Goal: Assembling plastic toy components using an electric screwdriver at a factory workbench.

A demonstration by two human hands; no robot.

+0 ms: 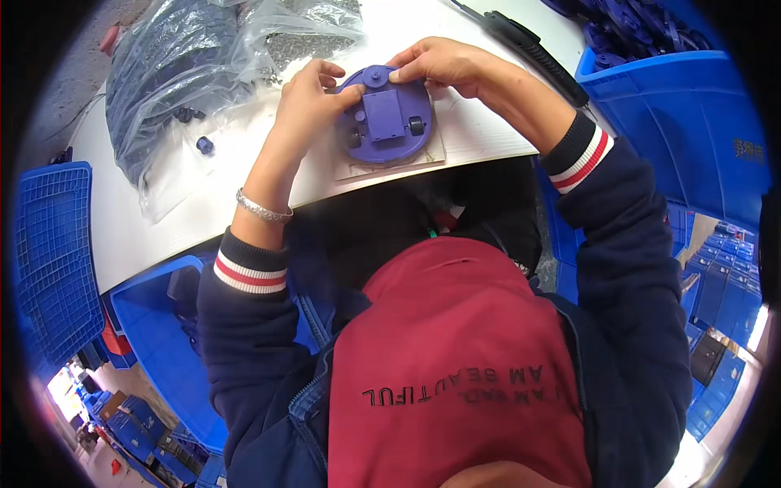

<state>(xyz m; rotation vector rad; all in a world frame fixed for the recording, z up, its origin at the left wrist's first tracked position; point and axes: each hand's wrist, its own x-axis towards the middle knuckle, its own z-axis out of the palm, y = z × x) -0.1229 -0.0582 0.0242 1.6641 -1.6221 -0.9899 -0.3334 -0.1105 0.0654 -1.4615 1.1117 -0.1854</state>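
A round purple plastic toy base (417, 102) lies flat near the table's front edge, above a thin board (437, 153). It carries a rectangular purple cover in the middle and a small black wheel on either side. At its far rim sits a small purple disc (376, 77) with a raised centre. My left hand (309, 102) grips the base's left side, thumb pressed near the disc. From the right, my right hand (443, 63) closes on the far rim, with its thumb against the disc. The fingertips under the rim are partly hidden.
Clear plastic bags (175, 89) of dark parts cover the table's left and back. A loose dark piece (205, 145) lies beside them. A black electric screwdriver (521, 39) rests at the back right. Blue bins (667, 106) stand right and left, the right one near purple parts (630, 32).
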